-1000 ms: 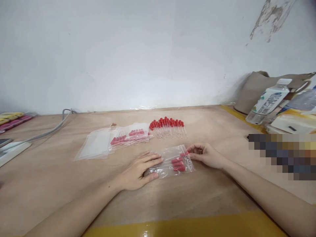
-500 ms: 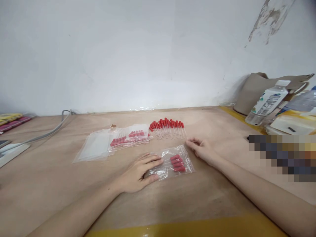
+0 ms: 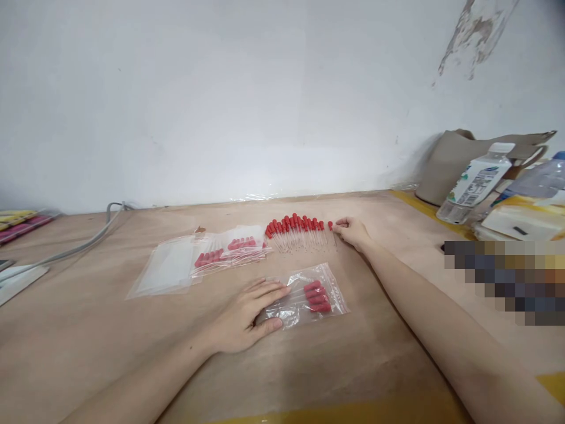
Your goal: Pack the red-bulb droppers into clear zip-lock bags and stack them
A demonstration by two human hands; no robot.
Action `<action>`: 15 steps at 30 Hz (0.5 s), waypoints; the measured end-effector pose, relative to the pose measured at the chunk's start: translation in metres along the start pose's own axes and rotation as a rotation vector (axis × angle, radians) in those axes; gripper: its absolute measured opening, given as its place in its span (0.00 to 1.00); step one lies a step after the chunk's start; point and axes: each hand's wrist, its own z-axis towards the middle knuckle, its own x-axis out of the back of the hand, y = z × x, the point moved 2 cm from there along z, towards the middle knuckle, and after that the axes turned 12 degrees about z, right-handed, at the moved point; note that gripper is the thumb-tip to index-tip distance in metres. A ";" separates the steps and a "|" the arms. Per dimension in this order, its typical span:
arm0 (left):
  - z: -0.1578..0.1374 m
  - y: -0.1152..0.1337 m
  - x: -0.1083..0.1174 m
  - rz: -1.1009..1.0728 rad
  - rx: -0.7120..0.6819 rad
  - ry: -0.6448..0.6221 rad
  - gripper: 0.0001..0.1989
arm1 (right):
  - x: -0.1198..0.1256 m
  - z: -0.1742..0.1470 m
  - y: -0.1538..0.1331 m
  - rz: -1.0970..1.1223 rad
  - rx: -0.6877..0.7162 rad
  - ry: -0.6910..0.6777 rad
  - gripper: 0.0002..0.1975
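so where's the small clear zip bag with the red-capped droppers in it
In the head view, the small clear zip bag lies flat on the wooden table at centre, its left end under the left hand, just below the loose dropper row.

Bare table (image 3: 375, 347) front; filled bags (image 3: 229, 250) left.

Both forearms are bare up to the frame's lower edge, with no sleeve showing. The left hand (image 3: 247, 315), lower centre, and the right hand (image 3: 352, 232), centre right, are ungloved.

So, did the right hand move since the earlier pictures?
Yes. The right hand went from the zip bag away toward the wall, to the row of red-capped droppers; the bag stayed put.
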 end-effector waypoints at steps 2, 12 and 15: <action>0.000 0.000 0.000 0.002 -0.003 0.002 0.25 | 0.002 0.000 0.000 -0.012 -0.020 0.013 0.16; 0.000 0.001 0.001 0.000 0.006 -0.009 0.24 | 0.004 0.000 -0.009 0.011 0.014 0.062 0.11; 0.000 0.000 0.000 0.000 0.010 -0.008 0.24 | 0.007 -0.007 -0.005 0.143 0.073 0.051 0.18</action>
